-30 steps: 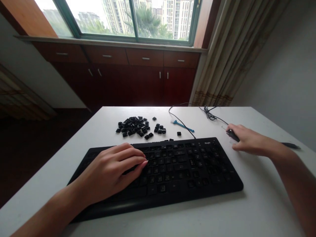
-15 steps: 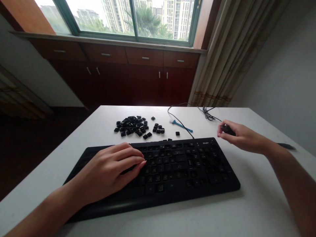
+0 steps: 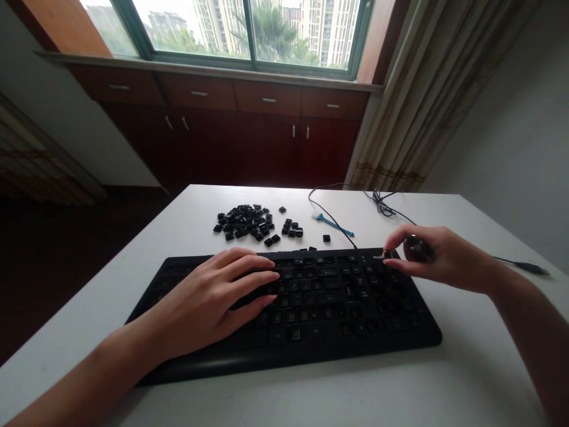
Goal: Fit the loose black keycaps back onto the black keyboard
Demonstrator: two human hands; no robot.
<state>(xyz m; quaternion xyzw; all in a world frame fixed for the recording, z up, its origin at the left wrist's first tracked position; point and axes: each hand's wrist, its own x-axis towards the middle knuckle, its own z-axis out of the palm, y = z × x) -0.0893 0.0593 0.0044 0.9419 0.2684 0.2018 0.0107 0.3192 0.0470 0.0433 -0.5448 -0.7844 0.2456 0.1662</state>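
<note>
A black keyboard lies across the white table in front of me. My left hand rests flat on its left half, fingers stretched over the keys. My right hand hovers at the keyboard's upper right corner, its fingers closed around a small dark rounded object, with the fingertips touching the top edge. A pile of loose black keycaps sits behind the keyboard, with a smaller cluster and single caps beside it.
A blue thin tool lies beyond the keyboard near the black cable, which curls toward the far edge. A thin dark rod lies on the table past my right wrist. Wooden cabinets, a window and a curtain stand behind.
My right hand has moved left from the table beside the keyboard to its upper right corner, carrying the dark object. My left hand stayed on the keys.
</note>
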